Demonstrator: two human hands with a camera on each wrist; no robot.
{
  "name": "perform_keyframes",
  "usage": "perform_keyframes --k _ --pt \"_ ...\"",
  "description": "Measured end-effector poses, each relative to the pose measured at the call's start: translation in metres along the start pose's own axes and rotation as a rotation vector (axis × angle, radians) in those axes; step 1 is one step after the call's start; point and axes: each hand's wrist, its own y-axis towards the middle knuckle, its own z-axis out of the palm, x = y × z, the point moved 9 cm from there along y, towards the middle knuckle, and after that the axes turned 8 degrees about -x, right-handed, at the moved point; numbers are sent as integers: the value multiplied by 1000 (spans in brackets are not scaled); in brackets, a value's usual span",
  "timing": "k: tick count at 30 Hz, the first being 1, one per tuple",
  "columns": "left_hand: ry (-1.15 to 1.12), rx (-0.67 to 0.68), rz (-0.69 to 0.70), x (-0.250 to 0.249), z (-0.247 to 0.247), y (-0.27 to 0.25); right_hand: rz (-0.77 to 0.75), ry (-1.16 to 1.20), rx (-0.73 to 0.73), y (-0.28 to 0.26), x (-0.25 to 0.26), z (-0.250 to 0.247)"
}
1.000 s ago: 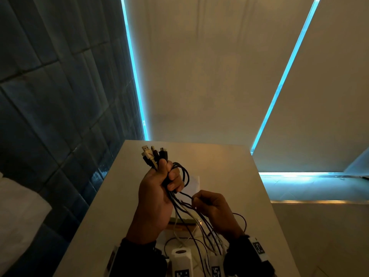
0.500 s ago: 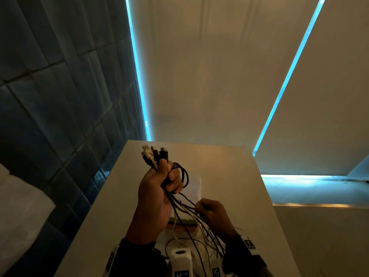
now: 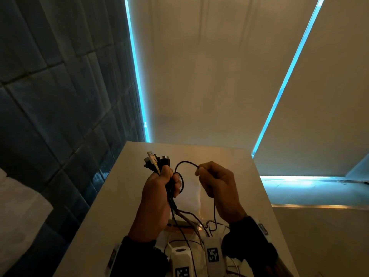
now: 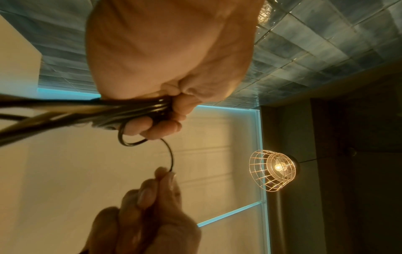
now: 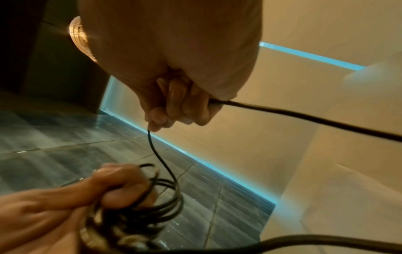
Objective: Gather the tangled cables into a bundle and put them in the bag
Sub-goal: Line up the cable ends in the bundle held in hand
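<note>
My left hand (image 3: 159, 188) grips a bundle of black and white cables (image 3: 171, 196) upright above the table, plug ends (image 3: 154, 160) sticking out above the fist. One black cable (image 3: 186, 162) arcs from the fist to my right hand (image 3: 215, 182), which pinches it between thumb and fingers at the same height. In the left wrist view the bundle (image 4: 108, 110) runs through my fist and the loop (image 4: 170, 154) reaches the right fingertips (image 4: 165, 173). In the right wrist view the pinched cable (image 5: 158, 154) drops to the coils (image 5: 156, 197). A pale translucent bag (image 3: 189, 194) lies flat on the table below the hands.
A white table (image 3: 111, 206) stands against a dark tiled wall (image 3: 60, 116) on the left. Loose cable ends (image 3: 199, 226) trail down onto the table near my wrists. A caged lamp (image 4: 274, 168) glows in the left wrist view. Beige walls with blue light strips stand behind.
My right hand has risen from low among the hanging cables to the left fist's height, drawing one black cable up into an arc. The left hand has kept its grip.
</note>
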Motion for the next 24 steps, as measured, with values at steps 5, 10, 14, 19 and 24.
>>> perform_keyframes --k 5,10,14,19,24 --pt "-14 -39 -7 3 -2 1 -126 -30 195 -17 18 32" --pt "-263 26 -8 -9 -1 1 -45 -77 282 -26 -6 39" --pt "-340 119 4 -12 7 -3 41 -75 268 -31 -31 37" --pt "-259 183 44 -10 14 -4 40 -98 261 -32 -49 27" --pt "-224 206 49 -10 20 -6 123 -112 229 -32 -77 13"
